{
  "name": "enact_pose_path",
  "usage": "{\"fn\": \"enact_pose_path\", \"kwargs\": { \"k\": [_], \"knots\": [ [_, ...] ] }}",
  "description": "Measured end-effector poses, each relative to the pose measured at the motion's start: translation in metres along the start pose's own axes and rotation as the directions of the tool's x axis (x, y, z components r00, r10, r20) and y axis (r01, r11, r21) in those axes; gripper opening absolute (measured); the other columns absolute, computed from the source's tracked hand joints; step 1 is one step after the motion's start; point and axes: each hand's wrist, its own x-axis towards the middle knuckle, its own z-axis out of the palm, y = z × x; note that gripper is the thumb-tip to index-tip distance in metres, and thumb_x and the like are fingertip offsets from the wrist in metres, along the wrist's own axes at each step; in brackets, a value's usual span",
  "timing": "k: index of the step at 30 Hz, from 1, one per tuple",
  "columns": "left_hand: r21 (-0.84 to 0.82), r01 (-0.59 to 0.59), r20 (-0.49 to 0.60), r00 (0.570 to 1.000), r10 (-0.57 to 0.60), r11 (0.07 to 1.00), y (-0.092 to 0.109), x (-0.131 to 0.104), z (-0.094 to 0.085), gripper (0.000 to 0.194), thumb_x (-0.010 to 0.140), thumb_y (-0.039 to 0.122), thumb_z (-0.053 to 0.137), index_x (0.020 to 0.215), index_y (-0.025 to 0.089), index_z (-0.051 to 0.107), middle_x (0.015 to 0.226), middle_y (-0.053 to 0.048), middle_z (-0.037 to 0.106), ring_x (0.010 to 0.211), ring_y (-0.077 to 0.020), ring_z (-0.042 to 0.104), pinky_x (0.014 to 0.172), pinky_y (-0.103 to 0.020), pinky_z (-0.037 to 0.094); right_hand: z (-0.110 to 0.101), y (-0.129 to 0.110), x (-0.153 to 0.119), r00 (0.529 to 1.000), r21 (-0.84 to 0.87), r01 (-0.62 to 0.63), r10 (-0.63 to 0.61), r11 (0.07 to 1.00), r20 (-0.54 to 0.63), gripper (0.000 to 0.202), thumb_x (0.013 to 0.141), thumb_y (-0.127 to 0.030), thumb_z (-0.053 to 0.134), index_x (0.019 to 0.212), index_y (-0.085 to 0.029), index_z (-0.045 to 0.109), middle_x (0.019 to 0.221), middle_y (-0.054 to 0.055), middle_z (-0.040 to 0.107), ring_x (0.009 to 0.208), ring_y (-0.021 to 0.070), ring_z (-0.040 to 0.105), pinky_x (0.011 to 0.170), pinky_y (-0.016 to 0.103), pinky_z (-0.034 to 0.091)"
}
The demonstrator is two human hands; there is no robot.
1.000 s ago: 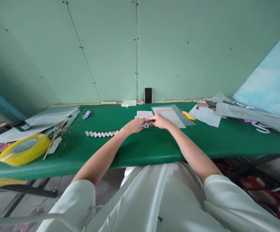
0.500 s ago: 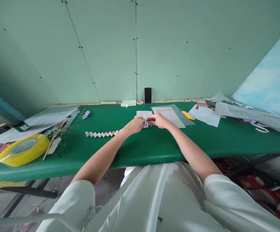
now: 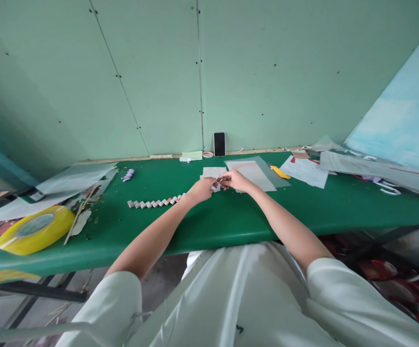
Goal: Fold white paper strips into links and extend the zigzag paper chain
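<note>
My left hand (image 3: 202, 190) and my right hand (image 3: 236, 180) meet over the middle of the green table. The fingers of both are pinched closed on a small piece of whitish paper, mostly hidden by the fingertips. Small paper pieces (image 3: 214, 171) lie just behind and under the hands. A zigzag chain of folded paper (image 3: 153, 203) rests on the table to the left, its right end hidden behind my left hand and forearm. Beside my right hand lie white paper sheets (image 3: 255, 176) on a larger translucent sheet.
A phone (image 3: 219, 144) leans upright against the green wall. On the right are a yellow cutter (image 3: 280, 172) and loose papers (image 3: 305, 171). A big yellow tape roll (image 3: 36, 230), thin sticks (image 3: 80, 212) and a small purple object (image 3: 127, 175) are on the left.
My fingertips have drawn slightly closer together, covering more of the small paper. The whole view has shifted a little; the objects on the table stay put.
</note>
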Motion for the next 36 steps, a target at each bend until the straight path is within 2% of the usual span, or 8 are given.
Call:
{"fn": "enact_pose_path", "kwargs": {
  "k": [4,8,13,18,25,31,36],
  "knots": [
    [-0.036,0.018,-0.009,1.0,-0.018,0.999,-0.002,0.0,0.003,0.026,0.086,0.008,0.064,0.109,0.019,0.06,0.113,-0.012,0.074,0.105,-0.028,0.07,0.083,-0.032,0.053,0.0,-0.006,-0.003,0.999,-0.068,0.041,-0.04,0.997,0.013,0.026,0.092,-0.037,0.07,0.104,-0.017,0.081,0.078,0.007,0.077,0.068,0.0205,0.072,0.064,0.03,0.053],
    [-0.087,0.029,0.008,1.0,-0.029,0.996,-0.009,0.001,0.007,0.031,0.089,0.007,0.059,0.116,0.02,0.054,0.101,-0.009,0.073,0.093,-0.0251,0.07,0.076,-0.03,0.051,-0.002,-0.013,-0.007,0.997,-0.132,0.065,-0.059,0.989,0.052,0.026,0.093,-0.031,0.068,0.112,-0.019,0.08,0.087,0.007,0.08,0.075,0.0204,0.073,0.065,0.029,0.053],
    [-0.21,-0.006,0.007,1.0,0.008,0.978,-0.02,0.003,0.011,0.023,0.088,0.01,0.057,0.108,0.022,0.053,0.094,-0.006,0.07,0.086,-0.0232,0.067,0.074,-0.029,0.048,-0.005,-0.014,-0.009,0.995,-0.211,0.053,-0.034,0.976,0.089,0.027,0.089,-0.024,0.071,0.114,-0.022,0.08,0.096,0.007,0.081,0.075,0.0201,0.072,0.064,0.028,0.051],
    [-0.321,-0.025,0.013,0.999,0.031,0.947,-0.026,0.005,0.014,0.017,0.09,0.012,0.055,0.102,0.022,0.049,0.094,-0.005,0.068,0.082,-0.0214,0.063,0.072,-0.029,0.044,-0.004,-0.015,-0.009,0.997,-0.267,0.052,-0.035,0.962,0.067,0.024,0.093,-0.031,0.069,0.112,-0.023,0.081,0.09,0.005,0.08,0.069,0.0189,0.067,0.061,0.029,0.047],
    [-0.401,-0.001,0.004,1.0,0.003,0.916,-0.027,0.007,0.02,0.023,0.089,0.017,0.059,0.107,0.022,0.047,0.092,-0.006,0.069,0.082,-0.0226,0.064,0.075,-0.03,0.047,0.001,-0.021,-0.008,0.975,-0.328,0.223,-0.217,0.918,0.056,0.022,0.098,-0.033,0.063,0.101,-0.022,0.082,0.088,0.007,0.078,0.075,0.0209,0.066,0.07,0.033,0.048],
    [-0.432,0.042,0.007,0.999,-0.043,0.901,-0.025,0.006,0.016,0.025,0.088,0.018,0.059,0.11,0.022,0.046,0.088,-0.005,0.067,0.079,-0.0224,0.063,0.074,-0.031,0.048,0.008,-0.012,-0.004,0.953,-0.282,0.278,-0.3,0.918,-0.037,0.022,0.099,-0.032,0.063,0.105,-0.023,0.082,0.097,0.008,0.079,0.08,0.0226,0.069,0.079,0.037,0.051],
    [-0.594,-0.004,-0.036,0.999,-0.022,0.804,-0.025,0.006,0.005,0.028,0.089,0.021,0.059,0.114,0.021,0.046,0.089,-0.004,0.067,0.079,-0.0199,0.063,0.078,-0.033,0.05,0.011,-0.023,-0.006,0.97,-0.103,0.197,-0.21,0.975,-0.127,0.031,0.1,-0.047,0.062,0.099,-0.02,0.077,0.085,0.006,0.073,0.071,0.0196,0.064,0.068,0.033,0.048]
  ]
}}
